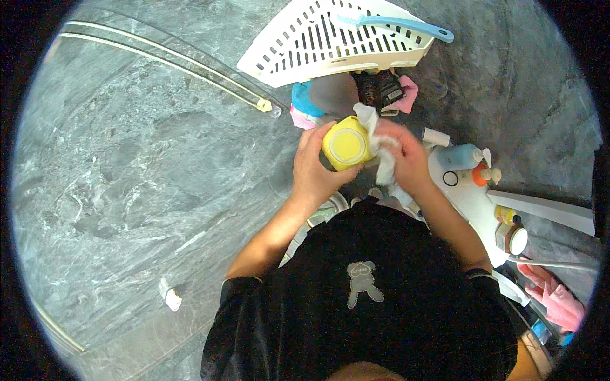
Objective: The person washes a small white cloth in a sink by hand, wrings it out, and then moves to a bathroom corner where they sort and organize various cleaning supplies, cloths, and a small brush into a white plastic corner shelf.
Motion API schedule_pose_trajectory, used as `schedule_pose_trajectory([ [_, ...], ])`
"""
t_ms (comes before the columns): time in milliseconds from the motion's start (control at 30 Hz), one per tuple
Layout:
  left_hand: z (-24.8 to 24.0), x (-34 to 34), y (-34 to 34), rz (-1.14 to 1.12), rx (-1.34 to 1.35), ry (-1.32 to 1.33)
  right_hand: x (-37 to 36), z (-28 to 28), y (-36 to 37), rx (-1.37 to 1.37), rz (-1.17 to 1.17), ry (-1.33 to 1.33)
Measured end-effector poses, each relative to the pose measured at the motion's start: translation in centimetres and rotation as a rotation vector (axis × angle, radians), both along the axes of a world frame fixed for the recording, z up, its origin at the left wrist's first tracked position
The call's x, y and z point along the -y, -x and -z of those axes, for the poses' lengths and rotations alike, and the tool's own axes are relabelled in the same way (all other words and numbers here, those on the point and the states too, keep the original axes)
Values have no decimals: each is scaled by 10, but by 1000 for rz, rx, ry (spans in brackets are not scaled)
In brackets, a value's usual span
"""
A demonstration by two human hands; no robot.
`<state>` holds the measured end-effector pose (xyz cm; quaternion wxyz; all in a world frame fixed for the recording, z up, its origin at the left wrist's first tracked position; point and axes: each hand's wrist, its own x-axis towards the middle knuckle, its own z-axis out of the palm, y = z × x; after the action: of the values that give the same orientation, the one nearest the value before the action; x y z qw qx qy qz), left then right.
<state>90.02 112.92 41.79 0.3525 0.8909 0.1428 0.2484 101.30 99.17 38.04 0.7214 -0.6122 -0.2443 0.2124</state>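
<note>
My left hand grips a small yellow container with rounded corners, its fingers curled around the near-left side. The side turned toward me shows a pale ring. My right hand is closed on a crumpled white tissue or thin cloth, which touches the container's right edge. Motion smears the right fingers a little. Whatever is inside the container cannot be seen.
Above my hands hangs a white slotted corner shelf with a blue brush on it. Below it are a grey rounded thing and a pink cloth. Pump bottles and a lidded jar stand on the white ledge at right.
</note>
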Motion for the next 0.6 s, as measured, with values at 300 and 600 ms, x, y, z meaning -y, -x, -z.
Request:
schedule_pose_trajectory([
  [300, -14, 3, -13, 149, -73, -72, -12, -30, -13, 585, 66, 156],
  [600, -26, -18, -14, -8, 18, -258, 16, -34, 12, 1101, -49, 398],
])
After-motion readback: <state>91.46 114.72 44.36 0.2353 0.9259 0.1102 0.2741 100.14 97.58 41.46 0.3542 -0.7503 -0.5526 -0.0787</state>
